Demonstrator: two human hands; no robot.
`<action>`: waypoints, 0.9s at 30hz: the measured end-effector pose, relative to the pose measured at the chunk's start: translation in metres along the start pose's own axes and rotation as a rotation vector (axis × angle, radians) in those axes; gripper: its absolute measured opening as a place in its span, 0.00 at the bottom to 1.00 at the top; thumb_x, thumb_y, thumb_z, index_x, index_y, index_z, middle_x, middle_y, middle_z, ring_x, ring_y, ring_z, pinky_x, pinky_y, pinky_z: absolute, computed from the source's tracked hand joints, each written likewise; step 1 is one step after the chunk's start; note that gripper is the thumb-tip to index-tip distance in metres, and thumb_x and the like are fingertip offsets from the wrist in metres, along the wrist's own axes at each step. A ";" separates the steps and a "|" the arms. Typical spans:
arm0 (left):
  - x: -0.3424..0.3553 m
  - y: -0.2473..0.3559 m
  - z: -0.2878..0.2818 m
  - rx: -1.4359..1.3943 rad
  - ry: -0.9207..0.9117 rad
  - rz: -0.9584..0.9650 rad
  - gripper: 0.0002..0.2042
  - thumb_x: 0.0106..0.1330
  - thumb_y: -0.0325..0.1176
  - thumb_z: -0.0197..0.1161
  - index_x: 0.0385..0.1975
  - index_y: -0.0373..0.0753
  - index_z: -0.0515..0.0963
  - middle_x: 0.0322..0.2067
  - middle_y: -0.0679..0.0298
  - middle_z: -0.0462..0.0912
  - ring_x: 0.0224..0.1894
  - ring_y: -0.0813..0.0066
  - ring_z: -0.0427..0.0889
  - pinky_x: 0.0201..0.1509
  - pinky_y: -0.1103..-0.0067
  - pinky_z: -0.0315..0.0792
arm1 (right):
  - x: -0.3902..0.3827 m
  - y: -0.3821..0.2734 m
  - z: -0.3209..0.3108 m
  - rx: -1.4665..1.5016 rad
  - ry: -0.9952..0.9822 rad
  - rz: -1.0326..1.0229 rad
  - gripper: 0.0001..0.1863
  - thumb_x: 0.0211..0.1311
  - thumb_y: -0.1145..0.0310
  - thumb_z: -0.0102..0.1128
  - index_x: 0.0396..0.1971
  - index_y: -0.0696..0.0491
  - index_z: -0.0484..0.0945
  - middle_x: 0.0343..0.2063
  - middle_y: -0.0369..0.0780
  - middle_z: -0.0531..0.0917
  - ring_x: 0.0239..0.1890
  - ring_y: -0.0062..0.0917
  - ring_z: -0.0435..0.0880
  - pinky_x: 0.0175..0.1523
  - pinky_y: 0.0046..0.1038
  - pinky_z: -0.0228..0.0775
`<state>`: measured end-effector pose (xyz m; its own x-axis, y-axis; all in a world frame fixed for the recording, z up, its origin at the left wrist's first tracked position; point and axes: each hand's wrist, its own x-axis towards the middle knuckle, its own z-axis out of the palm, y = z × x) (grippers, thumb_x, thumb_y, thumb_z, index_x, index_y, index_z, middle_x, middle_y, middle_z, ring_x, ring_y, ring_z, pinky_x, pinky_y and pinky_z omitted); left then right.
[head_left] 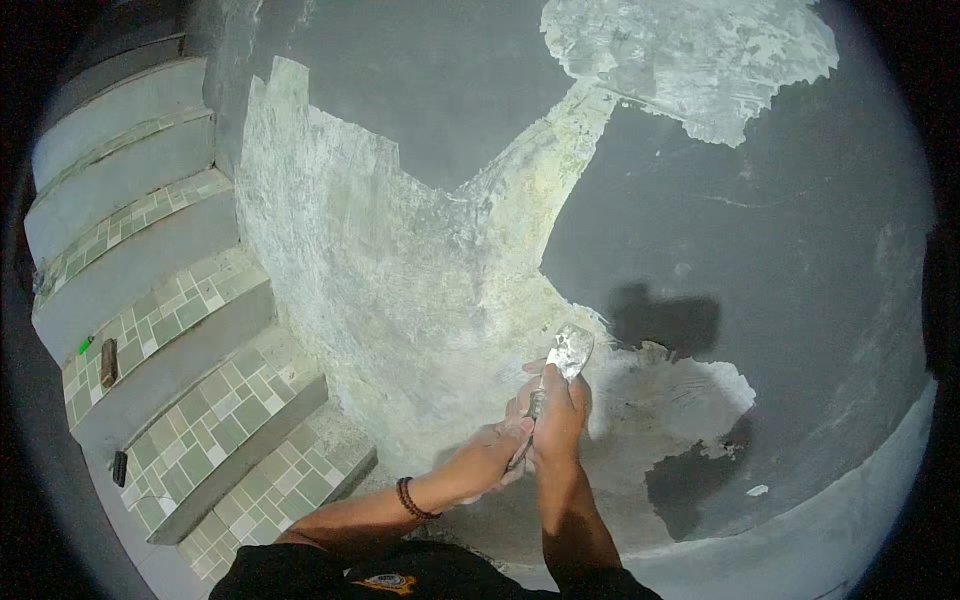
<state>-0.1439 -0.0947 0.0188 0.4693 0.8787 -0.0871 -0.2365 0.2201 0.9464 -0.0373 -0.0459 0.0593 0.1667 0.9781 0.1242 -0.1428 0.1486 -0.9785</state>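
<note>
Both hands are wrapped around the same scraper [560, 370]. The right hand [560, 415] has a closed grip on the handle, fingers curled tight around it, and the left hand [503, 440] is closed too, clamped on just below and beside the right one, the two hands touching. The scraper's flat metal blade sticks up out of the top of the grip, tilted a bit to the right, with its edge against the wall [800, 280]. It sits right where the pale bare plaster patch [400, 280] meets the dark grey paint. A beaded bracelet [412, 498] is on the left wrist. Off to the left, tiled stairs [200, 400] climb along the wall, with a small dark object [109, 362] lying on one step and another [120, 468] lower down near the stairs' left edge.
</note>
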 end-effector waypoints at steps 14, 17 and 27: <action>0.002 -0.006 0.004 0.051 0.015 0.246 0.25 0.77 0.56 0.43 0.29 0.41 0.74 0.16 0.71 0.68 0.16 0.82 0.64 0.19 0.81 0.58 | 0.001 0.010 -0.008 0.178 -0.042 -0.057 0.13 0.72 0.64 0.48 0.36 0.60 0.75 0.13 0.37 0.71 0.11 0.23 0.67 0.18 0.28 0.65; 0.000 -0.006 0.006 0.017 -0.017 0.142 0.24 0.77 0.55 0.43 0.31 0.40 0.74 0.16 0.71 0.67 0.17 0.83 0.64 0.20 0.81 0.58 | -0.008 0.003 -0.008 0.154 -0.013 0.006 0.13 0.72 0.65 0.47 0.36 0.59 0.75 0.13 0.37 0.71 0.11 0.23 0.68 0.18 0.29 0.65; 0.006 -0.011 0.004 0.222 -0.070 0.162 0.21 0.78 0.49 0.45 0.33 0.37 0.73 0.19 0.71 0.68 0.20 0.82 0.66 0.23 0.81 0.61 | -0.008 -0.006 -0.013 0.074 0.072 0.114 0.13 0.71 0.65 0.48 0.35 0.58 0.77 0.15 0.35 0.72 0.12 0.22 0.70 0.19 0.27 0.64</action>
<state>-0.1345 -0.0936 0.0089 0.4998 0.8620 0.0847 -0.1241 -0.0256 0.9919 -0.0252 -0.0570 0.0623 0.2145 0.9767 -0.0019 -0.2356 0.0499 -0.9706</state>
